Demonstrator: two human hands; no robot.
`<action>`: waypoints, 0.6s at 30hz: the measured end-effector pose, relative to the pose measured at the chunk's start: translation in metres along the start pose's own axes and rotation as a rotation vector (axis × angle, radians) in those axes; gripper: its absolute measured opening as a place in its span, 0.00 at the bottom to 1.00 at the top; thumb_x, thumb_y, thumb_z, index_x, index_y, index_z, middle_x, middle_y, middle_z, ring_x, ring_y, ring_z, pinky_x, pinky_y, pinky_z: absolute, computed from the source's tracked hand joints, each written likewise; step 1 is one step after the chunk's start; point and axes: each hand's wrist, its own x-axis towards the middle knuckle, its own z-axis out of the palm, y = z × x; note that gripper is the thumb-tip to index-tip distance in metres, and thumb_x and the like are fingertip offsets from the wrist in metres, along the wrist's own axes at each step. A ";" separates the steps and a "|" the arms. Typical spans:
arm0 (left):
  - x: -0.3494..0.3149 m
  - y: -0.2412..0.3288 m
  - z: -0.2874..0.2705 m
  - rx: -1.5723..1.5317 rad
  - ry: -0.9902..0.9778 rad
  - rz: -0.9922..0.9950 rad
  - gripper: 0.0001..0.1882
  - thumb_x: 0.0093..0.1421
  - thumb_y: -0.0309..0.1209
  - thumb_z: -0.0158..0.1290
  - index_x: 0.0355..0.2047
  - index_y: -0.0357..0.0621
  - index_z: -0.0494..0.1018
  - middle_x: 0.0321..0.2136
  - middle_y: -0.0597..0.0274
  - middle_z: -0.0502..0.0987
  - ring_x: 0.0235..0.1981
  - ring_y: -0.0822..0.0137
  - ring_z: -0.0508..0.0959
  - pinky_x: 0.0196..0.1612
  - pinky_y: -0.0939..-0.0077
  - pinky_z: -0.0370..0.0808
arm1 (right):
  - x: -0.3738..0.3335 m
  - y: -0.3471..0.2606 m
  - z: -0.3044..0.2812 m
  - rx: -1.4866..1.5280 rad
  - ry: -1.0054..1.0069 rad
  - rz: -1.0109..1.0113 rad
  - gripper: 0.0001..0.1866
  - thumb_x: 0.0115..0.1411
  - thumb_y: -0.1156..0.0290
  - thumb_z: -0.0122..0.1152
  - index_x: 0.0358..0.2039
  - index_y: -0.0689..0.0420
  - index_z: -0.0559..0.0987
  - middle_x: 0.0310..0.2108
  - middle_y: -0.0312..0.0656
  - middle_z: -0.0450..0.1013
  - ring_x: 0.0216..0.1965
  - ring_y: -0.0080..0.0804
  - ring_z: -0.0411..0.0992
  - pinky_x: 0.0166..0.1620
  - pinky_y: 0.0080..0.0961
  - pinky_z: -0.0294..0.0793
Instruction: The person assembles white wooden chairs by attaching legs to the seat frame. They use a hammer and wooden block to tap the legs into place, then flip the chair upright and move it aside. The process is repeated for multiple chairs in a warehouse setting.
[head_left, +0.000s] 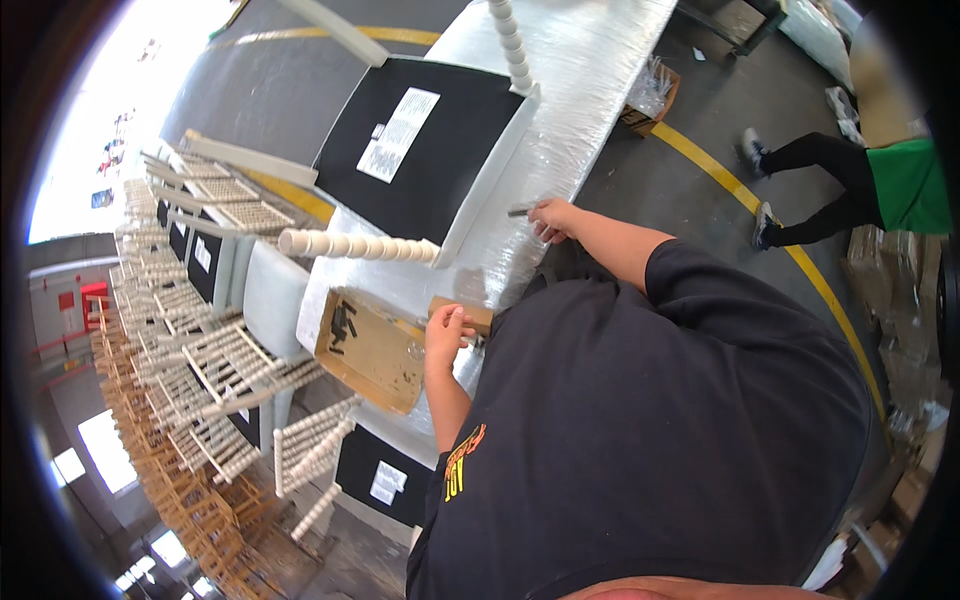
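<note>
An upturned chair with white turned legs and a black underside bearing a white label lies on a plastic-wrapped table. Beside the chair's near edge, my right hand pinches a small dark strip that points toward the chair. My left hand is at a small cardboard box close to my body, its fingers partly spread and bent over the box's edge. Left of it sits an open, shallow cardboard tray with several dark pieces at one end.
Rows of white chairs and brown wooden chairs stand to the left. Another upturned seat is at the lower left. A carton of clear plastic stands beyond the table. A person in green is at the right, near a yellow floor line.
</note>
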 end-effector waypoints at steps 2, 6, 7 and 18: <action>-0.005 -0.016 -0.003 -0.025 0.085 -0.056 0.15 0.73 0.36 0.52 0.52 0.39 0.75 0.37 0.58 0.84 0.28 0.71 0.84 0.26 0.77 0.78 | 0.002 -0.004 -0.002 -0.141 0.044 0.018 0.23 0.67 0.51 0.61 0.50 0.57 0.79 0.35 0.45 0.81 0.29 0.38 0.80 0.31 0.37 0.77; 0.005 -0.056 0.004 0.079 0.274 0.103 0.16 0.69 0.32 0.55 0.53 0.36 0.74 0.43 0.51 0.82 0.27 0.66 0.84 0.27 0.74 0.80 | -0.003 0.019 -0.001 -0.149 0.054 0.054 0.22 0.68 0.51 0.60 0.49 0.58 0.80 0.34 0.43 0.81 0.27 0.36 0.79 0.29 0.36 0.76; 0.008 -0.059 0.011 0.129 0.328 0.193 0.17 0.68 0.31 0.56 0.53 0.35 0.74 0.44 0.50 0.81 0.26 0.66 0.84 0.27 0.73 0.80 | -0.004 0.027 -0.006 -0.131 0.027 0.077 0.22 0.68 0.51 0.61 0.49 0.58 0.80 0.34 0.43 0.81 0.26 0.36 0.79 0.28 0.37 0.76; 0.086 -0.030 -0.020 0.399 0.301 -0.235 0.23 0.58 0.32 0.65 0.50 0.32 0.74 0.29 0.47 0.81 0.24 0.56 0.81 0.28 0.59 0.79 | -0.057 0.143 -0.094 0.024 0.241 0.249 0.12 0.66 0.60 0.61 0.42 0.55 0.79 0.31 0.43 0.78 0.22 0.37 0.76 0.25 0.37 0.74</action>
